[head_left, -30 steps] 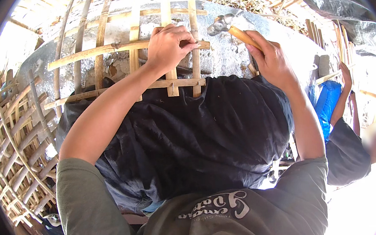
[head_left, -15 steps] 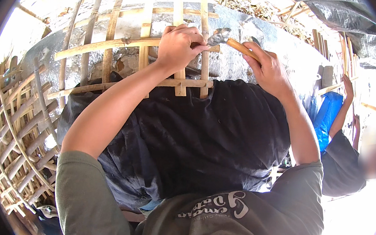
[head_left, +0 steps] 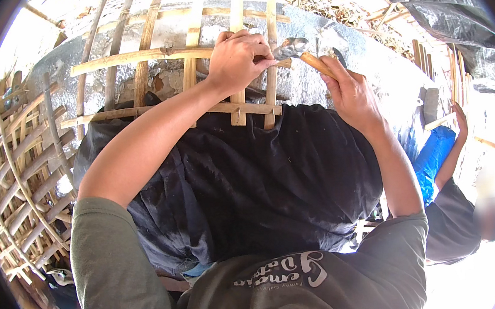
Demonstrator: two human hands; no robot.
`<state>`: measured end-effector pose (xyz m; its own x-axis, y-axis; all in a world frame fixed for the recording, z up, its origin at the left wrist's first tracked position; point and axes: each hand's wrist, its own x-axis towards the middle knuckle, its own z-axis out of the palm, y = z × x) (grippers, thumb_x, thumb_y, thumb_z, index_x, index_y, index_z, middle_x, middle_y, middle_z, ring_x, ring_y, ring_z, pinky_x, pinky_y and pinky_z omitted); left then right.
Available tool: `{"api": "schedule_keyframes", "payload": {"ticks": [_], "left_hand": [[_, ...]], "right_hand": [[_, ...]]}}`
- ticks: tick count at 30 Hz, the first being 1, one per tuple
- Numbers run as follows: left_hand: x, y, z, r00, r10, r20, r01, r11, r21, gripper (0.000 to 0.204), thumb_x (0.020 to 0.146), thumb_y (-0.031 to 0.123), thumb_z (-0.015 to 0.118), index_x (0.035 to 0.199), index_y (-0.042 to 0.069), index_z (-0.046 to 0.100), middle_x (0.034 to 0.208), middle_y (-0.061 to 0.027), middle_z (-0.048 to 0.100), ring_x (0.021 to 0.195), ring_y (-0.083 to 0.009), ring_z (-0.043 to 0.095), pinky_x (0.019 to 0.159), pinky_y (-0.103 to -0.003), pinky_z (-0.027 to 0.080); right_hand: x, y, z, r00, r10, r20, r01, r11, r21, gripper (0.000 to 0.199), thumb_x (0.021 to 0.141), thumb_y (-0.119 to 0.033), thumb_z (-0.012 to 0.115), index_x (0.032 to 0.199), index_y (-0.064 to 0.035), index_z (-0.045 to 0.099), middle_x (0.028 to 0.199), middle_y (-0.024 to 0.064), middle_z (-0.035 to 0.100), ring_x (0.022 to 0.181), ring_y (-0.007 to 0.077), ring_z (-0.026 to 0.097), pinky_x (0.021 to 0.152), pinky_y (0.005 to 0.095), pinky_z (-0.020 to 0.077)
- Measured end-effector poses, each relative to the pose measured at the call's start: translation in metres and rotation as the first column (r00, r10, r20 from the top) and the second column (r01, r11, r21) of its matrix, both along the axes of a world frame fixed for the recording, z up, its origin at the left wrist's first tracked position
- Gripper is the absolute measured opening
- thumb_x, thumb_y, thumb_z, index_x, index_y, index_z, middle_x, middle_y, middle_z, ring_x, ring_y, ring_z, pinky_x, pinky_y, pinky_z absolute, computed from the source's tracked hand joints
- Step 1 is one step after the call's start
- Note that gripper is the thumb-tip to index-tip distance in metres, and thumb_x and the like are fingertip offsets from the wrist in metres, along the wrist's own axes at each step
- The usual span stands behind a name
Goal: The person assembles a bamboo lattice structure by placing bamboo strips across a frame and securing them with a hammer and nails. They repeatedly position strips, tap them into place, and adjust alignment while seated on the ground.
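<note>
My left hand (head_left: 240,61) is closed at a crossing of the bamboo lattice (head_left: 127,59), over a crosswise slat. Its thumb and forefinger pinch together near the slat's right end; what lies between them is too small to make out. My right hand (head_left: 353,95) grips a hammer by its wooden handle (head_left: 313,62). The hammer's grey metal head is right beside my left fingertips. The lattice's near end rests on black cloth (head_left: 249,178) across my lap. Its far part stretches away over a grey, patchy surface.
More woven bamboo lattice (head_left: 24,191) stands at the left. At the right, another person (head_left: 450,219) sits close by, an arm raised beside a blue bundle (head_left: 434,159). Dark plastic sheeting (head_left: 437,2) hangs at the upper right. Dry scraps (head_left: 329,9) lie at the back.
Both my hands and the hammer stay almost in place, with only a slight shift to the right. The other person's arm and head have moved a little.
</note>
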<state>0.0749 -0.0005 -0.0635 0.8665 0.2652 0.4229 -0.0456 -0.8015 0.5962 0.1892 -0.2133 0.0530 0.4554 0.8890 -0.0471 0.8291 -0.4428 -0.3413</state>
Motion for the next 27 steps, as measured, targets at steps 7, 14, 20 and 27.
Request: {"api": "schedule_keyframes", "payload": {"ticks": [7,14,20,27], "left_hand": [[0.0,0.001,0.0,0.999,-0.017,0.037,0.018,1.0,-0.016,0.013,0.077,0.026,0.076,0.072,0.015,0.071,0.079,0.0086,0.063,0.085,-0.0147,0.061,0.083,-0.037,0.038],[-0.001,-0.001,0.004,1.0,-0.021,-0.014,0.02,0.999,-0.036,0.014,0.079,0.028,0.075,0.073,0.015,0.072,0.081,0.0083,0.065,0.086,-0.0146,0.061,0.086,-0.036,0.038],[-0.002,-0.002,0.0,1.0,0.004,-0.015,-0.004,1.0,0.021,0.017,0.078,0.032,0.076,0.073,0.016,0.071,0.08,0.0085,0.064,0.086,-0.0145,0.062,0.083,-0.035,0.04],[0.0,0.0,0.003,0.999,-0.001,-0.037,0.002,1.0,0.026,0.019,0.079,0.033,0.075,0.073,0.015,0.071,0.082,0.0081,0.066,0.085,-0.0155,0.063,0.084,-0.036,0.039]], "right_hand": [[0.0,-0.003,-0.012,0.999,-0.031,-0.029,0.034,0.995,0.098,0.029,0.097,-0.021,0.056,0.125,-0.013,0.053,0.08,0.0209,0.067,0.073,0.042,0.066,0.062,0.0496,0.0511],[-0.002,-0.004,-0.017,0.998,-0.053,-0.033,0.055,0.996,0.067,0.029,0.098,-0.021,0.055,0.125,-0.0131,0.053,0.08,0.0222,0.067,0.074,0.0437,0.065,0.061,0.049,0.0501],[0.001,-0.006,-0.02,0.997,-0.067,-0.038,0.069,0.996,0.054,0.029,0.098,-0.02,0.054,0.126,-0.0118,0.052,0.08,0.023,0.066,0.075,0.0436,0.065,0.062,0.0485,0.0502],[-0.004,-0.001,-0.017,0.997,-0.07,-0.038,0.071,0.997,0.029,0.028,0.098,-0.019,0.055,0.124,-0.009,0.053,0.085,0.0227,0.067,0.077,0.0433,0.066,0.064,0.0481,0.051]]}}
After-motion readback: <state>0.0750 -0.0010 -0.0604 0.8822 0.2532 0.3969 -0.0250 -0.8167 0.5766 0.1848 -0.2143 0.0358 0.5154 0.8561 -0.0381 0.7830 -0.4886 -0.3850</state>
